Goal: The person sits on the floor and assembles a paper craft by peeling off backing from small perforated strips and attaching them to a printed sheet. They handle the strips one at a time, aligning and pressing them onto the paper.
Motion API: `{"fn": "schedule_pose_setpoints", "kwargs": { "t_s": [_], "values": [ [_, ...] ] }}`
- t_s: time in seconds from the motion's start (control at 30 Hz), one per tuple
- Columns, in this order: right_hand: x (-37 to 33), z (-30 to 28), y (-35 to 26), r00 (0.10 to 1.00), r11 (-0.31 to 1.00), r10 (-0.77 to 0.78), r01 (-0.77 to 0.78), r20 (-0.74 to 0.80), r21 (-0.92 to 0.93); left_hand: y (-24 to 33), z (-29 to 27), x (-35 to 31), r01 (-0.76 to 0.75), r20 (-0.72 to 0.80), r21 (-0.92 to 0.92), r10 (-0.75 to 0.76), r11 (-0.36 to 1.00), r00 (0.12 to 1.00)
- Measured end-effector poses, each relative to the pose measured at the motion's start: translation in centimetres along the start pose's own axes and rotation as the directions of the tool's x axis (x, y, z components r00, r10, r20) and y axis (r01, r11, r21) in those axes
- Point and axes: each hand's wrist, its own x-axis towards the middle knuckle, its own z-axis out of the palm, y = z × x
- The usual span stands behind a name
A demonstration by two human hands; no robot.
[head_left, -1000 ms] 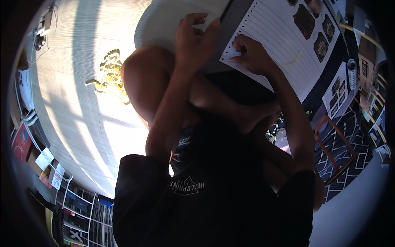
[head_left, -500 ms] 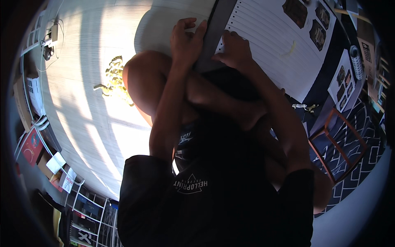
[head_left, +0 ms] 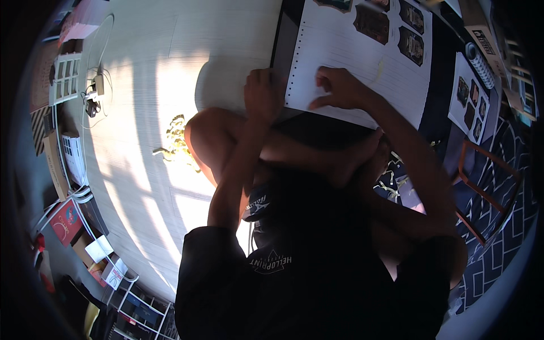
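Right hand [head_left: 344,89]: has drawn away from the punched margin of the white sheet [head_left: 340,56]; thumb and fingers parted, apparently empty.
Floor [head_left: 127,150]: pale, sunlit, 9 o'clock.
Dark surface [head_left: 288,35]: beneath the sheet, 12 o'clock.
White sheet: 1 o'clock; probably light, limp, easily creased; best held by opposite edges.
Left hand [head_left: 263,96]: 12 o'clock, fingers curled; cannot tell whether it grips.
Dark pieces [head_left: 371,24]: on the sheet, 1 o'clock.

Sheet [head_left: 334,54] was white with thin grey stripes, black dots down its left edge. Cards [head_left: 371,24] were dark brown. Shirt [head_left: 306,300] was black, white print. Floor [head_left: 141,39] was pale grey; scraps [head_left: 177,127] were yellow. Wooden frame [head_left: 481,193] was reddish brown. Cloth [head_left: 496,260] was dark navy, white brick-like lines.
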Motion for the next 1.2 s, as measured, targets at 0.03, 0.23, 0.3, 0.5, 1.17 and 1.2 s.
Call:
{"fn": "schedule_pose_setpoints", "kwargs": {
  "t_s": [0.03,0.23,0.3,0.5,1.17,1.2],
  "values": [
    [-2.1,-2.1,-0.7,0.998,0.998,0.027,-0.024,0.052,-0.053,0.6,0.2,-0.2,-0.080,0.013,0.058,0.080,0.995,0.997],
    [-17.8,-12.4,-1.6,0.990,0.948,0.140,-0.131,0.010,-0.289,2.6,4.1,2.1,-0.357,0.130,0.335,0.332,0.872,0.934],
    [-22.0,-14.1,-1.9,0.957,0.924,0.276,-0.290,-0.092,-0.250,2.8,4.6,2.1,-0.344,0.216,0.382,0.280,0.857,0.936],
    [-29.9,-12.1,7.4,0.867,0.951,0.308,-0.276,-0.393,0.136,3.3,5.6,2.9,-0.340,0.359,0.361,0.206,0.868,0.910],
    [-33.4,1.0,17.8,0.690,0.760,0.491,-0.042,-0.531,0.648,2.5,6.4,13.4,-0.337,0.033,0.207,0.338,0.918,0.941],
    [-33.3,1.3,17.9,0.702,0.761,0.481,-0.037,-0.525,0.648,2.4,6.7,13.8,-0.353,0.048,0.243,0.352,0.904,0.935]
  ]
}}
